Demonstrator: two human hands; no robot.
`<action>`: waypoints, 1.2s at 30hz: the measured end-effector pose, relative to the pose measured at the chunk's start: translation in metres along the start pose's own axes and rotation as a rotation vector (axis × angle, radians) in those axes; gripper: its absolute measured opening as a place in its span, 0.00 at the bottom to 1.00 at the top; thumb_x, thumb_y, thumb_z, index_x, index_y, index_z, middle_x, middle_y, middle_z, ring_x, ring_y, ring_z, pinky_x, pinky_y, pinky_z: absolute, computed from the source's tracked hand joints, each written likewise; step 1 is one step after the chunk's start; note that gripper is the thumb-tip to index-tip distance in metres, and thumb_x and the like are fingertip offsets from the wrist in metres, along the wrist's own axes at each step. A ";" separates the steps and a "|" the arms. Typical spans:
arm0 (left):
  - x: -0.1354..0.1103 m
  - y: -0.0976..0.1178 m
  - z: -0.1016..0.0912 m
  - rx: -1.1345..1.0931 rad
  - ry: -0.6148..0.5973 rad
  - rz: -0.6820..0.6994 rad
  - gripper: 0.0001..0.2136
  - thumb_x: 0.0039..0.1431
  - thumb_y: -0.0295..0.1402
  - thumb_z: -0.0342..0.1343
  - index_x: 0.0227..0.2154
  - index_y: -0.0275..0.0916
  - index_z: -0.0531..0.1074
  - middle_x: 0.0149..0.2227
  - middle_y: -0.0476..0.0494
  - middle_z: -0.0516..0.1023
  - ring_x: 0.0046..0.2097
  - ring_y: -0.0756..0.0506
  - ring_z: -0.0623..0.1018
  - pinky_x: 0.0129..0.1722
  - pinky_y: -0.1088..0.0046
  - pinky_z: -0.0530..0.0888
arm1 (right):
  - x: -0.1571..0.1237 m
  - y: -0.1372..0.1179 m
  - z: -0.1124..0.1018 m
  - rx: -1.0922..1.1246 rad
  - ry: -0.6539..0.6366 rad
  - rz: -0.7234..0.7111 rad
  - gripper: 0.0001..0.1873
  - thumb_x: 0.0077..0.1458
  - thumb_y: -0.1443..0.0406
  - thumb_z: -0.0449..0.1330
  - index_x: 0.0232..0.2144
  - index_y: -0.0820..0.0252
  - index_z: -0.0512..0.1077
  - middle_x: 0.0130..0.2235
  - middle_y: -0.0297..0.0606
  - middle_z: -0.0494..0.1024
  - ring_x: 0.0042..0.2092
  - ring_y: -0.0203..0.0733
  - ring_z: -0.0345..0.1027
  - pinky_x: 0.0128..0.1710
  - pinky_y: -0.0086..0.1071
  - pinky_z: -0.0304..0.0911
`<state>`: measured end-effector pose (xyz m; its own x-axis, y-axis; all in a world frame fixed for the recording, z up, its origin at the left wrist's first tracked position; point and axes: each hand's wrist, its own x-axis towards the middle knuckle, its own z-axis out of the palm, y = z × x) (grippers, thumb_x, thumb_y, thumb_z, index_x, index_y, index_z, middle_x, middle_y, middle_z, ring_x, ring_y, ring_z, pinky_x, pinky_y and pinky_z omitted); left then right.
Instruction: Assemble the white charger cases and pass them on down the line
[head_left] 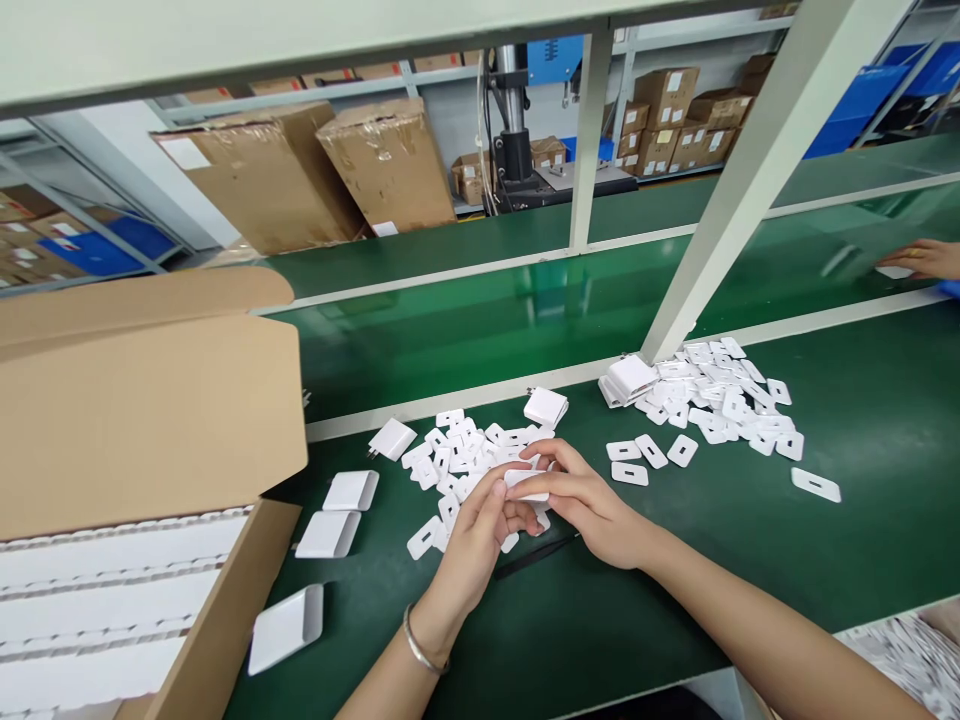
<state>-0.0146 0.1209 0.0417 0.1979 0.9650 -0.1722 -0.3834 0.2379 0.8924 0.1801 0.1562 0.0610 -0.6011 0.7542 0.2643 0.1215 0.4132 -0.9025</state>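
My left hand (476,540) and my right hand (589,505) meet over the green table, and both pinch one small white plastic part (525,482) between their fingertips. A silver bangle (420,645) sits on my left wrist. Just behind my hands lies a heap of flat white slotted covers (457,460). Several white charger shells (351,490) lie to the left of it. A dark thin tool (536,555) rests on the table under my right hand.
An open cardboard box (150,440) with white rows inside stands at the left. A second pile of white covers (720,395) lies by a slanted post (750,180). Behind runs a green conveyor (480,330). Another person's hand (926,258) shows at far right.
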 end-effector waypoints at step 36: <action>-0.004 -0.001 -0.005 0.455 0.120 0.355 0.18 0.70 0.51 0.57 0.44 0.45 0.84 0.43 0.40 0.79 0.46 0.39 0.79 0.46 0.64 0.77 | 0.001 0.008 0.020 0.236 0.183 0.238 0.23 0.66 0.46 0.61 0.52 0.54 0.70 0.42 0.37 0.74 0.43 0.43 0.70 0.45 0.38 0.68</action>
<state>-0.0196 0.1176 0.0391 0.0144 0.9889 0.1477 0.0230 -0.1480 0.9887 0.1650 0.1499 0.0477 -0.4248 0.9022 0.0753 0.0428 0.1030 -0.9938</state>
